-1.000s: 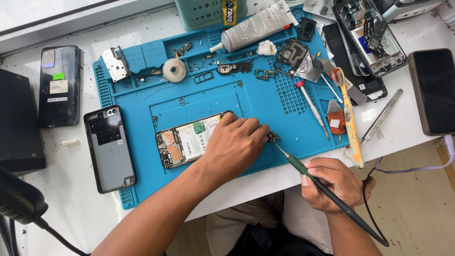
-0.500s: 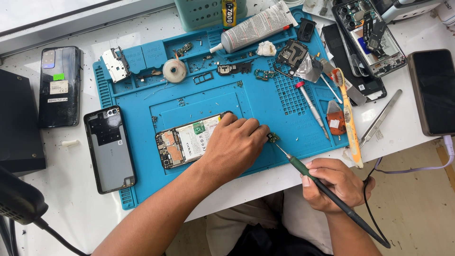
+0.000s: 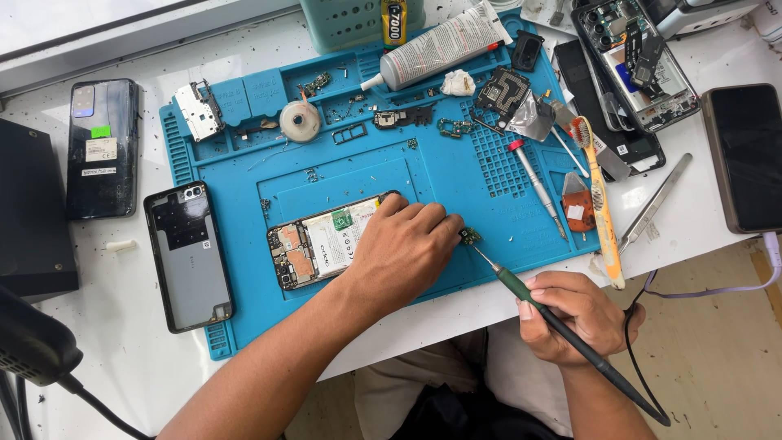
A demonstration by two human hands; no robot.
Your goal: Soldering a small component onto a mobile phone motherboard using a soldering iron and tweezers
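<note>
An opened phone (image 3: 322, 241) with its battery and boards exposed lies on the blue repair mat (image 3: 244, 187). My left hand (image 3: 403, 248) rests over the phone's right end, fingers curled down on it and pinching a small green circuit part (image 3: 468, 236) at the fingertips. My right hand (image 3: 574, 314) grips a green-handled soldering iron (image 3: 521, 293) like a pen. Its metal tip touches the small green part just right of my left fingers. The iron's black cord runs down past my wrist.
A phone back cover (image 3: 189, 257) lies at the mat's left edge, a dark phone (image 3: 102, 147) beyond it. A glue tube (image 3: 440, 49), solder wick roll (image 3: 300, 121), screwdriver (image 3: 533, 183), toothbrush (image 3: 599, 204), tweezers (image 3: 656, 204), another opened phone (image 3: 639, 65) and a dark phone (image 3: 745, 159) lie around.
</note>
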